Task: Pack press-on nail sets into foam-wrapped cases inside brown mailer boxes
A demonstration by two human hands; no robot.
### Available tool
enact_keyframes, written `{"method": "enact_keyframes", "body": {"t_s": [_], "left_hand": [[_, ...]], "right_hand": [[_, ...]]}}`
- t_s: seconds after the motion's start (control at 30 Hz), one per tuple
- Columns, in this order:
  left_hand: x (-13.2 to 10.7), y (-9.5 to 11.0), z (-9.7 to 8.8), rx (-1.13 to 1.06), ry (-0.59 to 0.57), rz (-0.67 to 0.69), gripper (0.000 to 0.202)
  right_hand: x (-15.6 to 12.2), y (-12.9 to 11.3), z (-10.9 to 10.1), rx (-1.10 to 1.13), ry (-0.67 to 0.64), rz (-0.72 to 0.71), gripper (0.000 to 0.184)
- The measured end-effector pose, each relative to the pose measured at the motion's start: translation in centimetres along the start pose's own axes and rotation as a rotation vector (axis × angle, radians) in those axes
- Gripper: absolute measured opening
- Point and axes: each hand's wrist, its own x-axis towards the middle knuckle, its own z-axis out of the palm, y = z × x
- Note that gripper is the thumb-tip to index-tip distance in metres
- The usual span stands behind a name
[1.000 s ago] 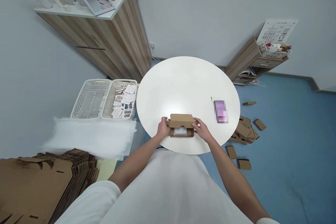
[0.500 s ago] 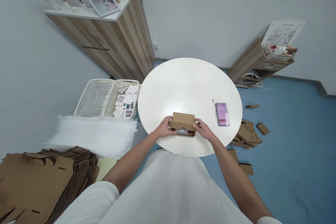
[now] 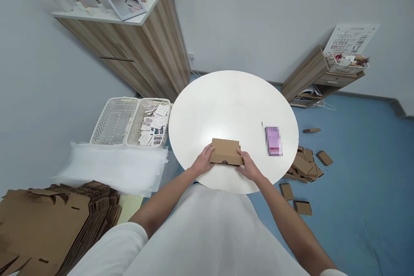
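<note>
A small brown cardboard box [image 3: 225, 150] rests near the front edge of the round white table [image 3: 233, 99]. Its lid is down, and a dark half-round notch shows at the front edge. My left hand [image 3: 203, 159] grips the box's left end, fingers on its top and side. Round the right end, my right hand [image 3: 248, 165] has its fingers on the corner and its thumb low at the front. What lies inside the box is hidden.
A blurred purple item [image 3: 274, 141] lies on the table's right. White baskets [image 3: 147, 123] with cards, clear sheets [image 3: 113, 164] and stacked flat cardboard [image 3: 45, 224] are on the left. Several brown boxes [image 3: 304, 164] lie on the blue floor at right, near a small cabinet [image 3: 304, 77].
The box's lid has come down at the front, covering the white contents that showed before. Both hands have shifted slightly lower along the box's ends.
</note>
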Motion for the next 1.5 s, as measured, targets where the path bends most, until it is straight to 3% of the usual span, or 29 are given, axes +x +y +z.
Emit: {"method": "enact_keyframes", "body": {"t_s": [0.17,0.33,0.5,0.6,0.73,0.97,1.17,1.27,1.37,1.5], "left_hand": [[0.6,0.8,-1.8,-0.044,-0.04,0.022,0.069],[2.3,2.2,-4.0,-0.106,-0.084,-0.08,0.065],[4.1,2.5,-5.1,-0.14,-0.099,-0.186,0.052],[4.6,2.3,-5.1,-0.144,-0.137,-0.246,0.047],[4.8,2.1,-4.5,-0.181,-0.148,-0.264,0.037],[5.5,2.2,-3.0,-0.125,0.049,-0.267,0.022],[5.6,2.8,-2.7,-0.032,0.125,-0.267,0.024],[5.6,3.1,-2.9,0.019,0.109,-0.286,0.025],[5.6,3.1,-3.1,0.039,0.067,-0.284,0.029],[5.5,3.2,-3.2,0.101,0.109,-0.23,0.032]], "right_hand": [[0.3,-0.6,-1.4,0.1,0.023,0.009,0.057],[1.4,-1.8,-3.9,0.169,-0.009,0.126,0.055],[2.7,-2.8,-6.1,0.217,-0.066,0.209,0.05],[3.3,-2.7,-6.3,0.211,-0.078,0.26,0.051],[3.7,-2.4,-5.6,0.177,0.028,0.296,0.036],[4.2,-2.5,-4.4,0.057,0.257,0.267,0.025],[4.5,-3.3,-5.3,-0.093,0.186,0.281,0.032],[4.5,-3.5,-5.9,-0.127,0.118,0.302,0.032],[4.6,-3.7,-6.3,-0.1,0.042,0.291,0.029],[4.8,-3.7,-6.3,-0.037,-0.001,0.279,0.028]]}}
